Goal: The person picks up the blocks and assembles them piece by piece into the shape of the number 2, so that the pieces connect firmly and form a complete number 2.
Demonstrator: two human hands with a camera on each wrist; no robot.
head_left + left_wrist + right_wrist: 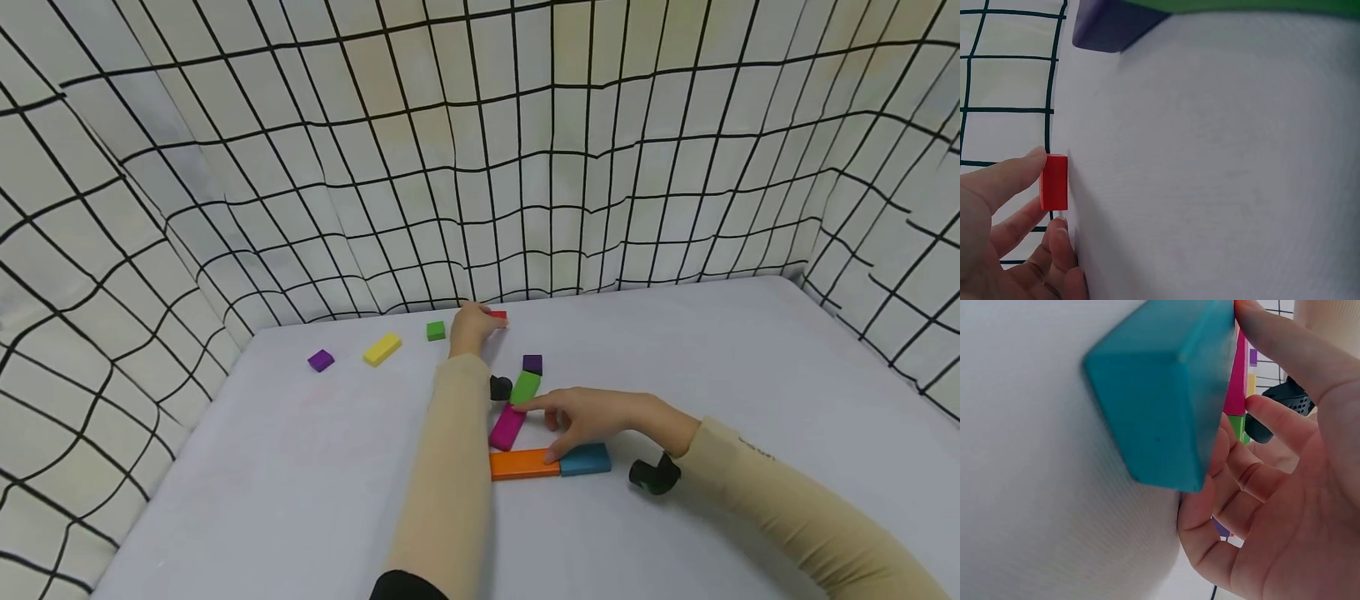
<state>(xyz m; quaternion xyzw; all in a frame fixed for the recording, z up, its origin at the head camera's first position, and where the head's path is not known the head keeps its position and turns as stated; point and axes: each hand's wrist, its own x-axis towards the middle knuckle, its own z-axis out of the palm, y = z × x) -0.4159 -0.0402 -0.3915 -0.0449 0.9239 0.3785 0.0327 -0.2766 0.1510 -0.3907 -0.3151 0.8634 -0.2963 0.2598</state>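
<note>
At the table's far edge, my left hand [472, 328] pinches a small red block [1054, 182] between thumb and finger, with the other fingers loosely curled below. My right hand [596, 416] spreads over a group of coloured blocks. Its index fingertip touches the magenta block [507, 427] near where that meets a green block [525, 387]. The thumb rests on the orange block [524, 464], close to its seam with the blue block [1141, 400]; the remaining fingers are bent. A dark purple block [532, 364] stands at the green block's far end.
Off to the left lie a small green block [436, 331], a yellow block [382, 349] and a purple block [321, 360]. A black wire grid [551, 150] backed by white panels encloses the white table [315, 467]. Dark wrist devices [655, 474] sit at both wrists.
</note>
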